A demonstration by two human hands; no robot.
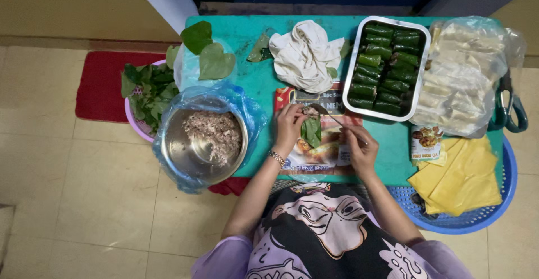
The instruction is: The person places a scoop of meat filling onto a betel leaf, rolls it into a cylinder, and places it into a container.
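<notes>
**Leaf and spoon in hand at the green bench**

The left hand [289, 126] pinches the upper edge of a green leaf [311, 131] between narrow fingers, pressing it against a printed sheet [314, 154] that lies on the bench [252, 82]. A bracelet sits on that wrist. The right hand [361, 149] has its fingers closed around a metal spoon [327, 114], whose bowl points left and hovers at the top of the leaf, where a small dab of filling shows. The leaf lies between the two hands, near the front middle of the bench.

To the left, a steel bowl [185, 155] lined with a blue plastic bag holds minced filling [213, 135] on its right side. Behind it, loose leaves [208, 51] rest on a white bag, and a pink basin [135, 123] of greens stands on the floor beside a red mat [101, 85]. A crumpled white cloth [303, 54] lies at the back of the bench. Just right of it, a metal tray [421, 82] carries rows of rolled green leaves [384, 68]. A clear bag of pale wrappers [463, 77] touches the tray's right side. At the right front, yellow sheets [463, 178] lie in a blue basket [488, 214], with a small printed packet [426, 143] near them.
</notes>
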